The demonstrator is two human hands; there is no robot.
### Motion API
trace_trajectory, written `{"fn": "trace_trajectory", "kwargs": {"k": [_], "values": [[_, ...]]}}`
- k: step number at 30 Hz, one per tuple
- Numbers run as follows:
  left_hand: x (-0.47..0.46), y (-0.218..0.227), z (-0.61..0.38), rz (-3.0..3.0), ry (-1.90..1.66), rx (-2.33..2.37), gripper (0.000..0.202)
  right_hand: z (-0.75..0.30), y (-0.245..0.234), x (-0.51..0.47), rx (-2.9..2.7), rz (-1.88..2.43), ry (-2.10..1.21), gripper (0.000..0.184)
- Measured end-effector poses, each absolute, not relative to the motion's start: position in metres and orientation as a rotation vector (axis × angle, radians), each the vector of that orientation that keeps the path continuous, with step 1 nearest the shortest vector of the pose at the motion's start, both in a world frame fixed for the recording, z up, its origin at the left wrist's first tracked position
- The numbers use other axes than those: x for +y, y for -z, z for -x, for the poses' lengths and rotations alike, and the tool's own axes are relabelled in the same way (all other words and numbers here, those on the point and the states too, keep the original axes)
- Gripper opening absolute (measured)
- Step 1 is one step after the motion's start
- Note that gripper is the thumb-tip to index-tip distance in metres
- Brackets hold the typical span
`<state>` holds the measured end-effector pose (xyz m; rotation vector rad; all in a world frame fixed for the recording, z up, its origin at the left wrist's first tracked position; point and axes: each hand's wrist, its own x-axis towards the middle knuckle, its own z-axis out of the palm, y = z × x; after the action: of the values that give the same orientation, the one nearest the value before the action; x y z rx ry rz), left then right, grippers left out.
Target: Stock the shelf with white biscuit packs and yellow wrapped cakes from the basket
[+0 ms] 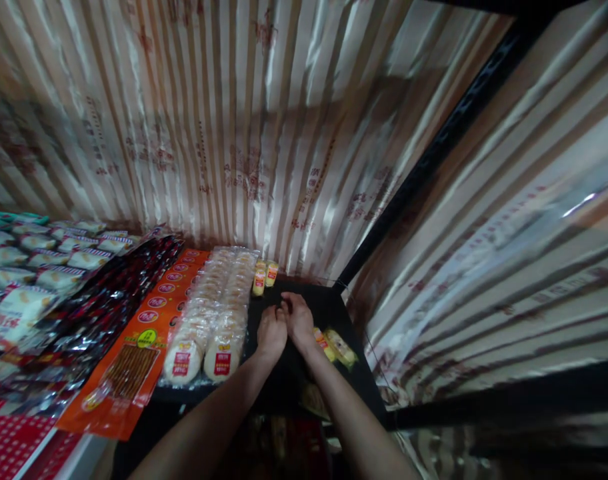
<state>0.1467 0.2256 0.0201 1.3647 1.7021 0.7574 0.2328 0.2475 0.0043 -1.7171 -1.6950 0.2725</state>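
Observation:
My left hand (273, 329) and my right hand (299, 317) are side by side over a black shelf (269, 393), their fingertips meeting or nearly so. Both have curled fingers, and anything between them is hidden. Just beyond, two small yellow snack packs (259, 279) with red-and-yellow labels stand against the back curtain. Close to my right wrist lie a yellow pack with a red label (325, 345) and a clear-wrapped yellowish pack (341, 347). Left of my left hand run two rows of round white cakes (223, 360) in clear wrap.
An orange snack bag (119, 387) lies left of the cakes, then dark shiny packets (99, 300) and several white bags (19, 313). A striped, printed curtain (264, 133) hangs behind and at the right. A black metal post (424, 167) slants up from the shelf's back right corner.

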Motion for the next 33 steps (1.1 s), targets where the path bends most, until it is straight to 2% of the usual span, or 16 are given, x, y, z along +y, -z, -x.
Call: {"fn": "trace_trajectory", "kwargs": {"k": [5, 13, 29, 33], "values": [[0.194, -0.022, -0.159, -1.411, -0.656, 1.648, 0.03, -0.273, -0.02, 0.202, -1.74, 1.913, -0.132, 0.028], [0.169, -0.026, -0.179, -1.469, -0.624, 1.59, 0.039, -0.304, -0.029, 0.16, -1.939, 2.196, -0.155, 0.03], [0.184, -0.021, -0.176, -1.502, -0.677, 1.611, 0.037, -0.296, -0.035, 0.182, -1.916, 2.307, -0.064, 0.044], [0.193, -0.029, -0.17, -1.462, -0.747, 1.608, 0.037, -0.286, -0.037, 0.203, -1.787, 2.214, -0.17, 0.046]]}}
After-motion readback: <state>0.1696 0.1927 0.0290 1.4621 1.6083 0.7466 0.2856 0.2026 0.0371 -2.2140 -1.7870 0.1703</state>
